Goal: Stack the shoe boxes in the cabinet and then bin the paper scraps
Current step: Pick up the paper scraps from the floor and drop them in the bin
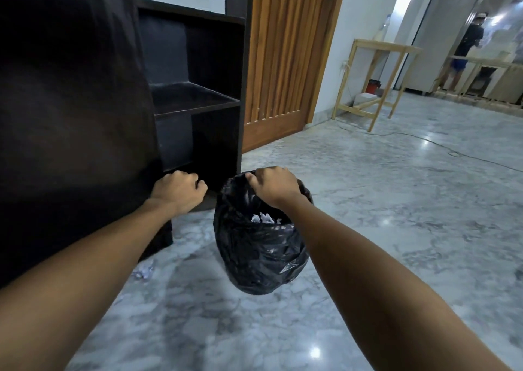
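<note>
Marble floor (368,201) runs grey and glossy ahead of me, with the dark cabinet (198,96) at my left; the shelves I can see carry no shoe boxes, though most of the cabinet is hidden from me. My right hand (273,185) grips the rim of the black bin bag (254,251), fingers curled round the plastic. The bag hangs or stands just beside the cabinet's foot; I cannot tell which. Its long axis runs upright, mouth pointing up toward me, with white paper scraps (261,217) lying inside. My left hand (178,191) is curled into a fist against the cabinet's lower edge; whether it holds anything I cannot tell.

One crumpled scrap (144,270) lies on the floor near the cabinet's corner, well short of the bag. My worry: I hold only one side of the rim, so the mouth could sag shut or the bag tip and spill. Thin plastic could also slip through my fingers.
</note>
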